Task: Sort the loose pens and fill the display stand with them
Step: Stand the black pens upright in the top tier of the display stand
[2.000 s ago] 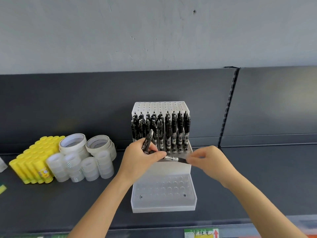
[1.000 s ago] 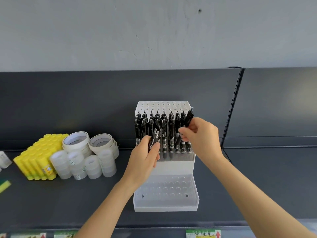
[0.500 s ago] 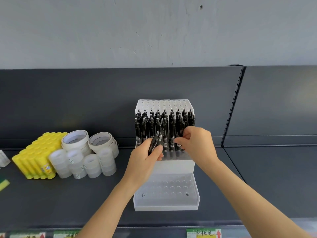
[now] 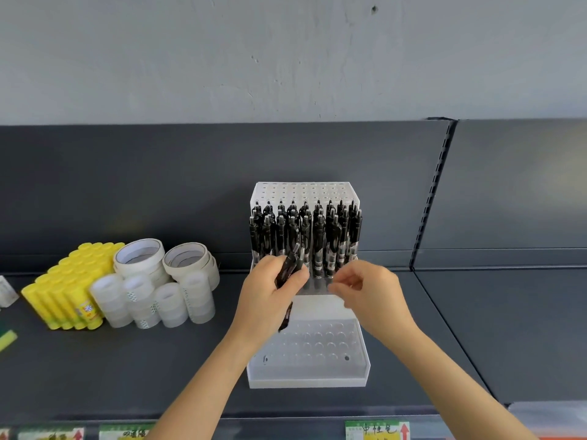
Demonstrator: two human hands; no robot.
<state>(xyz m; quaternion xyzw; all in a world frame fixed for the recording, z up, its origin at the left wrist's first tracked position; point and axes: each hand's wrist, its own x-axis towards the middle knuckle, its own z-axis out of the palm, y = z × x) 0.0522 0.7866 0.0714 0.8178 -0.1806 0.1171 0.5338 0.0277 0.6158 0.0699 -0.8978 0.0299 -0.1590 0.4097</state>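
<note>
Head view: a dark grey shelf (image 4: 476,328) runs under a pale wall, seen from the front and above.
Stand: the white stepped display stand (image 4: 308,379) sits mid-shelf with three tiers of holes. The top and bottom tiers look unfilled.
Standing pens: black pens (image 4: 320,236) stand upright in close rows on the middle tier.
Side stock: yellow glue sticks (image 4: 63,293) and tape rolls (image 4: 152,281) sit well to the left of the stand.
Left hand: the left hand (image 4: 270,293) is wrapped round a small bundle in front of the middle tier.
Right hand: the right hand (image 4: 368,290) hovers just beside it with fingers loosely curled. Nothing shows between them.
Loose pens: the loose pens (image 4: 287,271) slant through the left fist, with one tip poking out below, over the bottom tier.
Step in hand: probably drawing one pen from the bundle to seat it.
Doing it well: pinch a single pen near its upper end and turn it tip down. Line it up over a free hole before lowering, and keep clear of the packed rows so that none tilt.
Writing: a green-edged price tag (image 4: 376,430) on the shelf lip bears handwritten Chinese characters and a red arrow. They are too blurred to read surely. Print on the pens and glue sticks is too small to read.
</note>
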